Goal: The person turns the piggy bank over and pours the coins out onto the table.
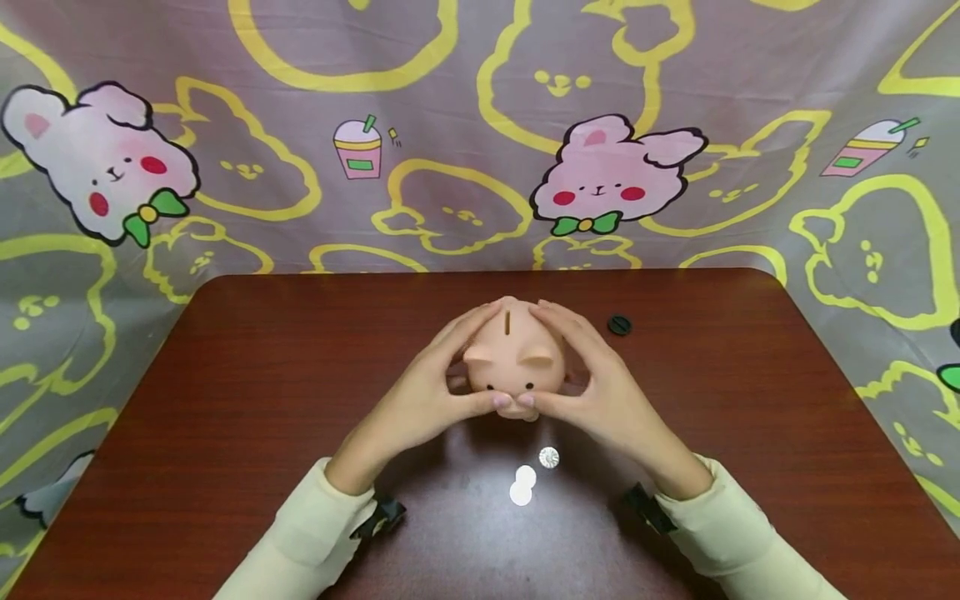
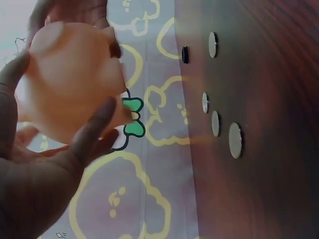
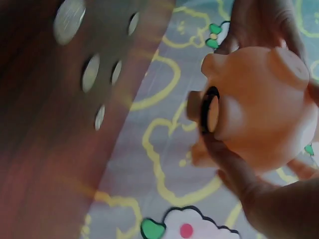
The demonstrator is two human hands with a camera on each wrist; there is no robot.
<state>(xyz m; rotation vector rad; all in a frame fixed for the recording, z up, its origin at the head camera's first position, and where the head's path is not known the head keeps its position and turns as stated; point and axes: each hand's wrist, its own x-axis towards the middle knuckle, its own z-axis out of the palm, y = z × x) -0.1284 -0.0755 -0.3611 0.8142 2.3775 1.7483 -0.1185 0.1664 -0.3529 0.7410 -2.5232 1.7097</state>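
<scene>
A peach-coloured piggy bank [image 1: 510, 362] is held above the table between both hands, its coin slot upward and snout toward me. My left hand [image 1: 423, 396] grips its left side and my right hand [image 1: 607, 392] its right side, both thumbs meeting near the snout. The right wrist view shows a dark-rimmed round opening [image 3: 210, 109] on the underside, near the feet. A silver coin [image 1: 549, 457] lies on the table in front of the bank, close to two glare-whitened coins [image 1: 522, 485]. Several coins appear in the wrist views, including a larger-looking coin [image 2: 236, 140].
A small black round plug [image 1: 618, 325] lies on the table to the right of the bank, beyond my right hand. The brown wooden table [image 1: 262, 400] ends at a cartoon-printed cloth [image 1: 450, 125] hanging behind it. Dark straps sit at both cuffs.
</scene>
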